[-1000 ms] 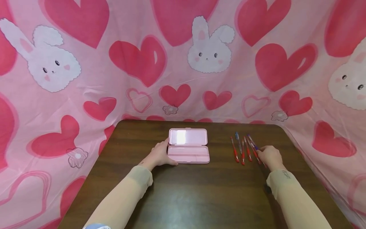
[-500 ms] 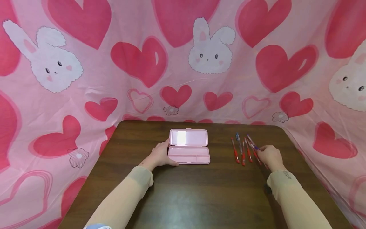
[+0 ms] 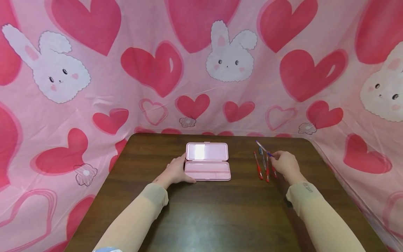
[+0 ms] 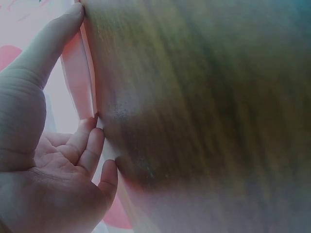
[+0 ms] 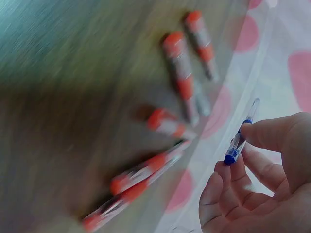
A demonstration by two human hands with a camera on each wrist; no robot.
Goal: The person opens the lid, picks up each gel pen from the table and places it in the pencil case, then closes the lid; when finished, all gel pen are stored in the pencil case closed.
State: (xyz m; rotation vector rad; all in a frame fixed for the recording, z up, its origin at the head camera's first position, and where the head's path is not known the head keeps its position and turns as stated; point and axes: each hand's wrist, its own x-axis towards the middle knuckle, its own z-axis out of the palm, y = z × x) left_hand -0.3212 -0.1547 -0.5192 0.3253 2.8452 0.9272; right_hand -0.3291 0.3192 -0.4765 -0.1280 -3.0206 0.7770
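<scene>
A pink pencil case (image 3: 207,171) lies with its lid up on the brown table. My left hand (image 3: 175,170) holds its left end, thumb along the front edge and fingers at the side; the left wrist view shows the thumb and fingers spanning the case (image 4: 80,80). Between thumb and fingers my right hand (image 3: 285,165) pinches a clear pen with blue ends (image 5: 236,143), raised over the other pens. Below it lie several red pens (image 3: 258,166) and a blue one (image 3: 261,152); the right hand partly hides them in the head view.
The wooden table (image 3: 207,217) ends at a pink cloth (image 3: 138,87) printed with hearts and rabbits, which rises behind it and on both sides. In the right wrist view several red-capped pens (image 5: 180,63) lie spread out near the table's far side.
My right hand has lifted the blue-ended pen and moved left with it, so the pen now crosses above the other pens. The left hand and pencil case have stayed put.
</scene>
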